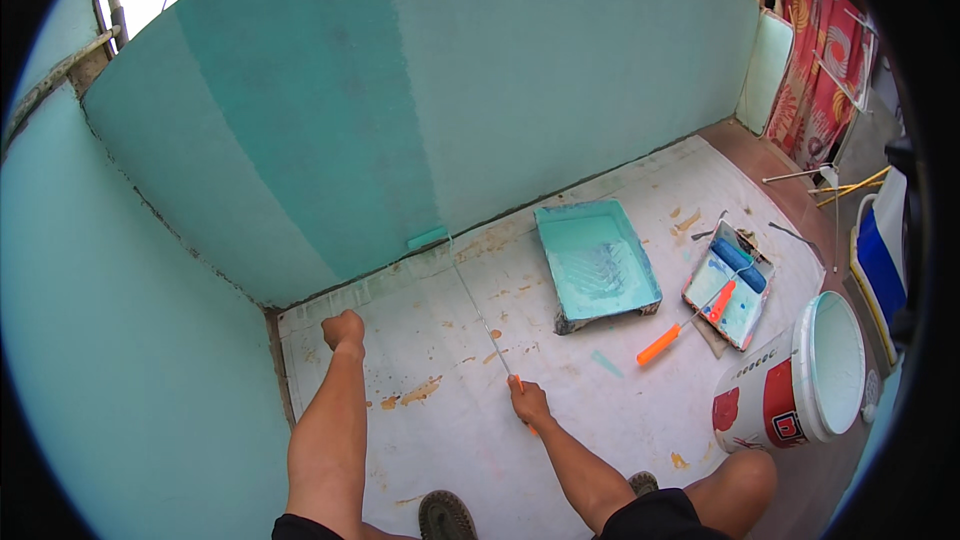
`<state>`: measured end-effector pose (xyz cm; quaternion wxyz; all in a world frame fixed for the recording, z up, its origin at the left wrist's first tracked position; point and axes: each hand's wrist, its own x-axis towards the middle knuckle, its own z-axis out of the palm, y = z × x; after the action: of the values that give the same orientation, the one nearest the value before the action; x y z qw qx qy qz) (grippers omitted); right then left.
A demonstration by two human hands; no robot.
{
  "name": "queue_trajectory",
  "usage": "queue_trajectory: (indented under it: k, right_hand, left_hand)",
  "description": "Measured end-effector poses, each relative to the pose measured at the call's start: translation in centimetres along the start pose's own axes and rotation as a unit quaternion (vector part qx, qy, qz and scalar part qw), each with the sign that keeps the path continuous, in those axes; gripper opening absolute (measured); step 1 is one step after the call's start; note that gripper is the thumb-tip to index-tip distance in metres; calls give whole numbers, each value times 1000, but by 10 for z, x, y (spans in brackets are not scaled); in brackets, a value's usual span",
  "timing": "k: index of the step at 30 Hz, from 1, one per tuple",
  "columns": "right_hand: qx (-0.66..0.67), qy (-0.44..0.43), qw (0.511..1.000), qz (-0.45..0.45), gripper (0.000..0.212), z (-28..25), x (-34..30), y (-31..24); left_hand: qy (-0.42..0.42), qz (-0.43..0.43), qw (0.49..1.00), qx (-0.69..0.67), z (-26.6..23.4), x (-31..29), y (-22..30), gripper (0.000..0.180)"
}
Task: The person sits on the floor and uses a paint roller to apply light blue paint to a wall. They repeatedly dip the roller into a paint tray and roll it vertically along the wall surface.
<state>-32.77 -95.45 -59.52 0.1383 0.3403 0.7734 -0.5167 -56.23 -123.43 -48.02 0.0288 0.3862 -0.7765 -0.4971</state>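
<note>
Grips a long-handled paint roller (480, 312) by its orange handle (532, 430) in the right hand (530, 405), closed around it. Points it forward and slightly left, with the teal sleeve (428, 237) lengthwise along the foot of the wall (320, 90). Holds the left hand (343, 329) fisted, seemingly empty, nearer that sleeve.

White, tan-stained sheet (450, 430) covers floor, frame centre. On it: teal-coated tray (590, 225), right of centre; smaller paint-smeared tray (745, 315), farther right.
</note>
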Motion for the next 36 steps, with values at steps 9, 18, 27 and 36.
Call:
queue_trajectory:
  k: [9,18,27,36]
  right_hand:
    - [14,-22,999,-23,64,3,12,17]
    - [129,33,969,-209,51,2,-15,-10]
    - [254,29,866,-429,52,-73,-41,-257]
    - [233,20,893,-384,56,-107,-60,-346]
  left_hand:
    - [-31,-5,999,12,-2,-3,2,37]
    - [-8,7,1000,14,1,-26,6,42]
    - [-4,19,1000,13,14,-27,9,42]
    - [-20,27,999,8,10,-25,11,44]
